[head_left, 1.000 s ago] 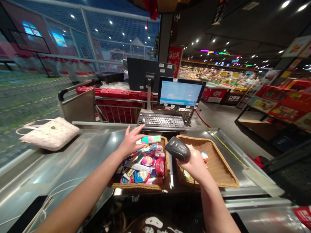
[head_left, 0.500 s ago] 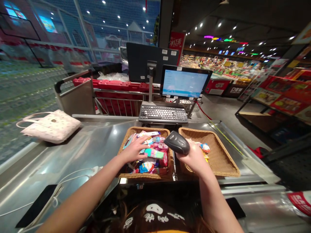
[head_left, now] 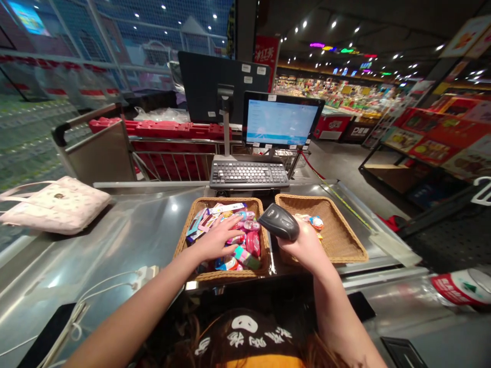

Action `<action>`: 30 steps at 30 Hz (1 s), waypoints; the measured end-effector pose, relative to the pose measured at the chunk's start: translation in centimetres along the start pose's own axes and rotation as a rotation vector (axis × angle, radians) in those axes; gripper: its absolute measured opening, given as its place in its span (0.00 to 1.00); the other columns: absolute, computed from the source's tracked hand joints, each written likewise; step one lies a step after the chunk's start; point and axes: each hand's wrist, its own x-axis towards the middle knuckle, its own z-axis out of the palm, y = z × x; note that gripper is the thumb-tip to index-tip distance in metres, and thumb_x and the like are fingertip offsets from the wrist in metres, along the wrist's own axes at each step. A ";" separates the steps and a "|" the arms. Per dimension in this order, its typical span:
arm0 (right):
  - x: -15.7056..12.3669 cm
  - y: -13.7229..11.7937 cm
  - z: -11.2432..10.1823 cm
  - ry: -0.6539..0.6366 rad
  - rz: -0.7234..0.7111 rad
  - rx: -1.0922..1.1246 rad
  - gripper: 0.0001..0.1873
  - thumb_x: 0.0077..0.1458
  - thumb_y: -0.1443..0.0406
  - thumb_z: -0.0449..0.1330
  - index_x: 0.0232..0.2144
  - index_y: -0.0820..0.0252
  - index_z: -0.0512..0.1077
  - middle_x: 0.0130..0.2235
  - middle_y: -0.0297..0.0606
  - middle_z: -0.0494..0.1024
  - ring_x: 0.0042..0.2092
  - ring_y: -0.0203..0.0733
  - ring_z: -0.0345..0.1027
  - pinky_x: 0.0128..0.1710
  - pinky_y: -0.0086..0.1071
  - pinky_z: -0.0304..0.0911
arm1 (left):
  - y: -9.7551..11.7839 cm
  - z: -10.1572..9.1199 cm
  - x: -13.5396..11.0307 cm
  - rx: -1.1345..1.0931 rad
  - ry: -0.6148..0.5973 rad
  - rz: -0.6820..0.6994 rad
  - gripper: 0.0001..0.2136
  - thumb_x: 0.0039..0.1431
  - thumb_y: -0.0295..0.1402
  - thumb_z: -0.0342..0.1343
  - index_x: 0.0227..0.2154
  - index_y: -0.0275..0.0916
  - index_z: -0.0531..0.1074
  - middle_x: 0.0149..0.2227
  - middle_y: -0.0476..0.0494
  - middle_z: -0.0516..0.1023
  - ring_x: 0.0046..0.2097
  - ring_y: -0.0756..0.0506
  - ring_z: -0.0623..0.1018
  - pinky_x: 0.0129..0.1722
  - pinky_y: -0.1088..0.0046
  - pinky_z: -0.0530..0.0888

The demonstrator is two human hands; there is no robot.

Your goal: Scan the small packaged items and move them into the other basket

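My left hand (head_left: pixel 217 240) lies over the packaged sweets (head_left: pixel 245 255) in the left wicker basket (head_left: pixel 181 247), its fingers spread and no item gripped. Small colourful packs and wrapped pieces fill that basket; my palm covers some of them. A black barcode scanner (head_left: pixel 279 223) is in my right hand (head_left: pixel 305 244), fingers closed around its handle, its head pointing left toward the full basket. Behind my right hand stands the right wicker basket (head_left: pixel 343 237), with a few small wrapped items (head_left: pixel 316 222) in it, partly hidden by the hand.
A keyboard (head_left: pixel 249 174) and a lit screen (head_left: pixel 283 121) stand behind the baskets. On the metal counter's left lies a pale handbag (head_left: pixel 63 205), with white cables and a plug (head_left: pixel 144 276) nearer me. A red-labelled bottle (head_left: pixel 458 287) lies at the right.
The view has turned slightly, shifting the scene left. My left hand has moved among the packs, and a teal and green pack now sits lower in the basket. The scanner stays in my right hand.
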 end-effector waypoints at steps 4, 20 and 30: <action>-1.0 1.5 -1.0 0.044 0.043 -0.001 0.13 0.43 0.68 0.60 0.36 0.58 0.71 0.38 0.41 0.78 0.41 0.48 0.71 0.41 0.38 0.66 | 1.0 0.0 2.3 0.018 0.054 0.008 0.18 0.61 0.38 0.54 0.54 0.47 0.70 0.68 0.40 0.53 0.67 0.34 0.55 0.64 0.41 0.46; -6.7 11.2 -10.8 0.260 0.288 -0.095 0.06 0.42 0.65 0.60 0.28 0.57 0.69 0.32 0.37 0.74 0.34 0.43 0.70 0.35 0.35 0.67 | 8.4 8.1 22.2 0.135 -0.107 0.070 0.21 0.54 0.43 0.59 0.47 0.36 0.75 0.67 0.30 0.54 0.68 0.31 0.51 0.63 0.39 0.47; -5.8 15.7 -13.6 0.266 0.303 -0.043 0.05 0.41 0.68 0.60 0.24 0.57 0.67 0.28 0.34 0.72 0.31 0.42 0.67 0.32 0.33 0.65 | 7.2 17.9 30.3 0.175 -0.533 -0.135 0.24 0.40 0.25 0.65 0.45 0.43 0.78 0.63 0.34 0.64 0.66 0.30 0.56 0.65 0.43 0.40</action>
